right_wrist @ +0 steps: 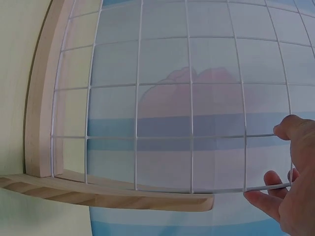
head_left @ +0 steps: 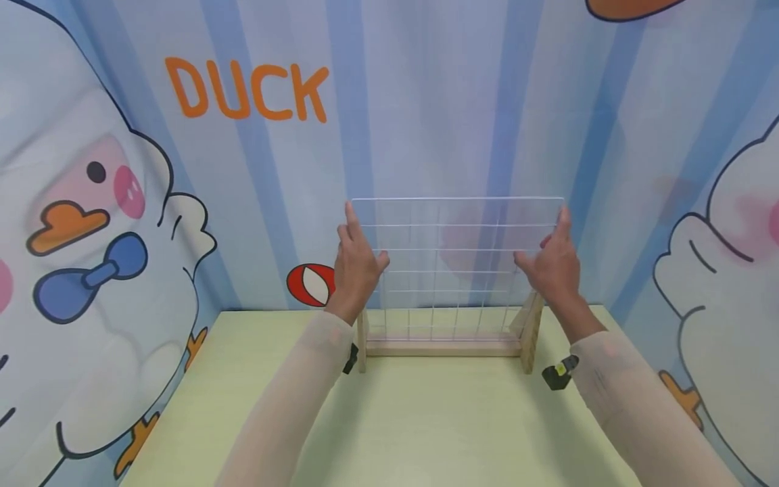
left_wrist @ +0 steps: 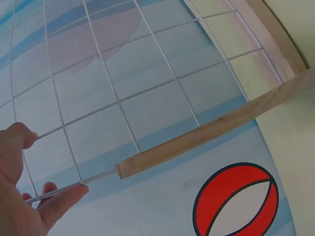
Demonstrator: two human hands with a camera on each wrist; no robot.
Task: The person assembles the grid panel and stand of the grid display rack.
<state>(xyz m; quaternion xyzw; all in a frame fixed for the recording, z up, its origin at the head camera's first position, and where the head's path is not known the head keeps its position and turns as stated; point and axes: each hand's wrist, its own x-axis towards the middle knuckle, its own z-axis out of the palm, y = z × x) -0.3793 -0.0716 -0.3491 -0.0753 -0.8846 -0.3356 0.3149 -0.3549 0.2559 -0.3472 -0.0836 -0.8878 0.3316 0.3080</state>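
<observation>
A white wire grid panel [head_left: 438,249] stands upright in a wooden stand [head_left: 444,348]. The stand has a low crossbar and a wooden side post at each end. My left hand [head_left: 357,269] grips the panel's left edge above the left post [left_wrist: 216,125], thumb on the near face and index finger along the edge wire. Opposite it, my right hand [head_left: 555,267] holds the right edge, its thumb also on the grid and its index finger pointing up the side. In both wrist views the panel's side wire runs down into the post below the hand.
The stand rests toward the back of a pale yellow table [head_left: 426,419]. Close behind hangs a blue striped curtain [head_left: 420,101] with duck drawings and orange lettering. Small dark devices sit at both wrists, by the light sleeves.
</observation>
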